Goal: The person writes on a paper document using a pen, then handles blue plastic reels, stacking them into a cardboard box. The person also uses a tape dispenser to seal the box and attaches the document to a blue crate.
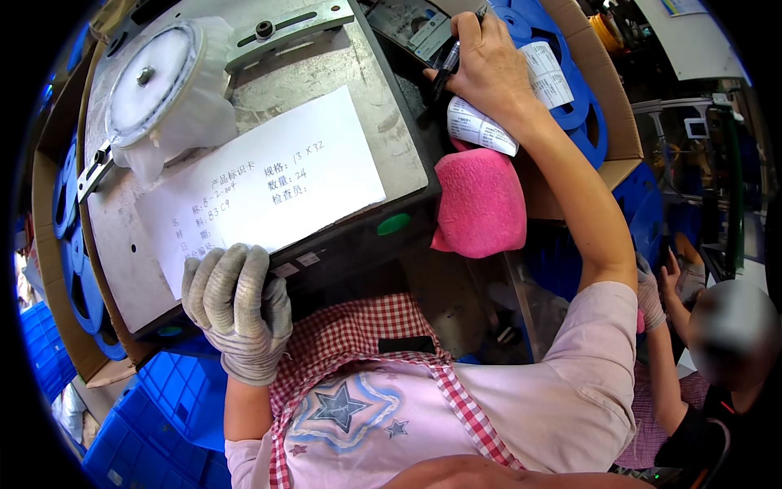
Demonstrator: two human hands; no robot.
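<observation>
A handwritten sheet of white paper (318, 155) lies on a grey metal plate (391, 138). My left hand (240, 310), in a grey knitted glove, is curled over the paper's near edge, fingers together on the sheet. My right hand (493, 69) is bare and closed round a black pen (448, 65), right of the plate, with the pen slanting between thumb and fingers. Two printed white slips (481, 126) (547, 73) lie by that wrist. Below the wrist sits a pink terry cloth bundle (481, 204).
A round white disc with a central bolt (145, 76), wrapped in plastic film, sits at the plate's far left beside a slotted metal bar (285, 33). Cardboard boxes (607, 73) hold blue plastic reels (582, 106). Blue crates (155, 424) stand lower left. Another person (676, 367) works at right.
</observation>
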